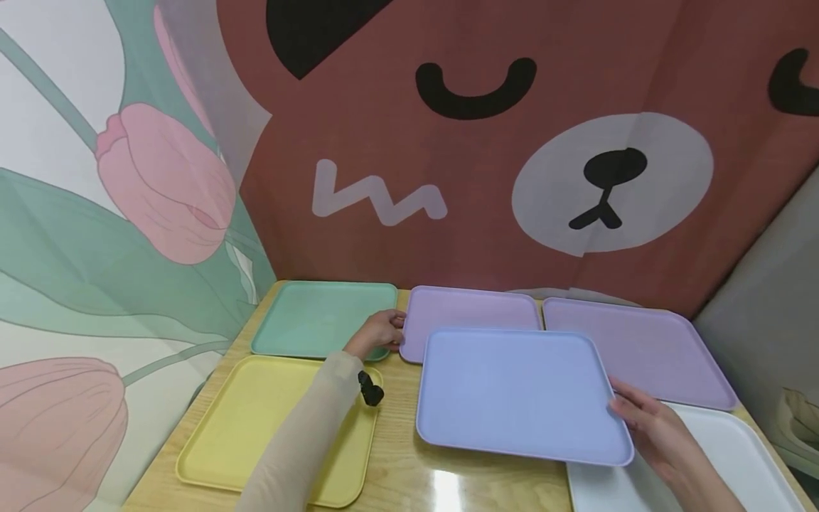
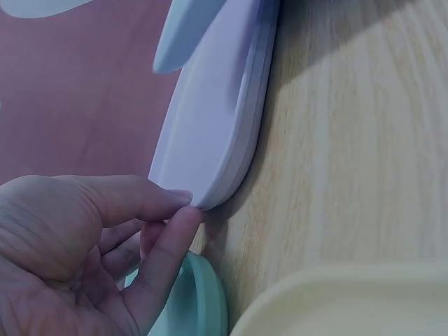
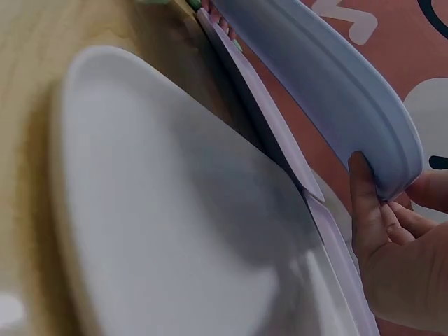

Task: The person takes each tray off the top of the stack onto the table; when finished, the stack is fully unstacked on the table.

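A periwinkle-blue tray is raised above the table, slightly tilted. My right hand grips its right edge, thumb on the upper side and fingers beneath, as the right wrist view shows. At the back middle lies a lilac tray, partly hidden behind the blue one. Its left edge is pinched between the thumb and forefinger of my left hand; the left wrist view shows this pinch at the corner of the lilac tray. Under my left forearm is a yellow tray.
A green tray lies at the back left, beside my left hand. Another lilac tray occupies the back right. Below my right hand is a white tray. Printed cloth hangs behind the wooden table.
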The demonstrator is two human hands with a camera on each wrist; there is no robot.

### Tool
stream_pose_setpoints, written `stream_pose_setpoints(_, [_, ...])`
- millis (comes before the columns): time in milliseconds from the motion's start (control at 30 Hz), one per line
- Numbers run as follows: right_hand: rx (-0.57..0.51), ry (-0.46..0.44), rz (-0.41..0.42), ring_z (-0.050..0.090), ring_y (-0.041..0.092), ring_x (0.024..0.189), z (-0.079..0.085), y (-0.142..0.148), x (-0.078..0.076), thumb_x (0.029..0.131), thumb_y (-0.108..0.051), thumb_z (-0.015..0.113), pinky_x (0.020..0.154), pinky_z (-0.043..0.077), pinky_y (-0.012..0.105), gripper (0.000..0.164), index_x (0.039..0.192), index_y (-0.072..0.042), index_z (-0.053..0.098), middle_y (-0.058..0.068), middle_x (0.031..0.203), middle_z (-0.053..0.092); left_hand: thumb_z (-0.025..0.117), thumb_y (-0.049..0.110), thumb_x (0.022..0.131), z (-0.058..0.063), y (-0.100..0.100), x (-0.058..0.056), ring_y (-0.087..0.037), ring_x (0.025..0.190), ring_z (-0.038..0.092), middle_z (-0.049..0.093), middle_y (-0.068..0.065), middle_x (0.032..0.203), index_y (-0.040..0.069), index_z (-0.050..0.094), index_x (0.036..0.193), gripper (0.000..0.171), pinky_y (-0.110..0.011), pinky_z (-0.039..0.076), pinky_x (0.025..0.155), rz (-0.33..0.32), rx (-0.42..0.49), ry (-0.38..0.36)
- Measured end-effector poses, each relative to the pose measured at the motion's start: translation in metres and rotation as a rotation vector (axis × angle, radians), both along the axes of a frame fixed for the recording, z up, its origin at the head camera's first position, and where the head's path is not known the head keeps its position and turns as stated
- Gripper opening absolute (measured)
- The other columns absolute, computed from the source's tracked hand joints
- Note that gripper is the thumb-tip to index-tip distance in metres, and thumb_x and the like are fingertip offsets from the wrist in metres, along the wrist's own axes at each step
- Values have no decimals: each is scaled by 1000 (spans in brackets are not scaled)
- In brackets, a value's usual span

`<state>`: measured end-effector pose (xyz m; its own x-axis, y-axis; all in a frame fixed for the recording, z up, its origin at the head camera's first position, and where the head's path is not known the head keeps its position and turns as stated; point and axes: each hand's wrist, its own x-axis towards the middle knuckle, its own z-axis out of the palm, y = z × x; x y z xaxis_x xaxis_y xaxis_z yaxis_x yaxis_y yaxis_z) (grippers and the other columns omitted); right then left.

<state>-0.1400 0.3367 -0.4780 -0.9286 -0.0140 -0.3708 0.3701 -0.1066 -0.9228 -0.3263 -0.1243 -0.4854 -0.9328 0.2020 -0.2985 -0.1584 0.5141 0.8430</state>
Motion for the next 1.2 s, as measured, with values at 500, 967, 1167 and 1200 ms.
stream_pose_setpoints(500, [213,-196,104,60,24,117,-15,-18,46,103,-38,58,94,56,52,84,161,1,11,32,158,28,70,-8,85,-2,2,-3,-25,100,67,60,-16,133,4,54,144,62,-32,62,73,4,-25,-10])
stream_pose_setpoints(967, [168,-149,132,66,28,110,-24,-52,60,100,-25,65,88,57,55,83,158,6,14,13,131,63,70,-9,86,2,2,-3,-24,97,67,60,-16,131,4,54,143,61,-33,62,74,11,-21,-38])
stream_pose_setpoints(1167, [158,-114,167,66,29,110,-30,-63,62,100,-24,65,88,58,54,84,157,8,12,13,129,63,68,-10,86,6,3,-2,-22,94,67,60,-16,129,3,53,143,60,-31,62,73,14,-27,-46])
stream_pose_setpoints(1200, [163,-113,167,67,29,110,-31,-64,62,100,-25,65,87,58,54,84,156,9,13,13,129,63,68,-10,86,5,3,-1,-22,95,67,60,-16,130,3,53,143,60,-31,62,73,14,-25,-44])
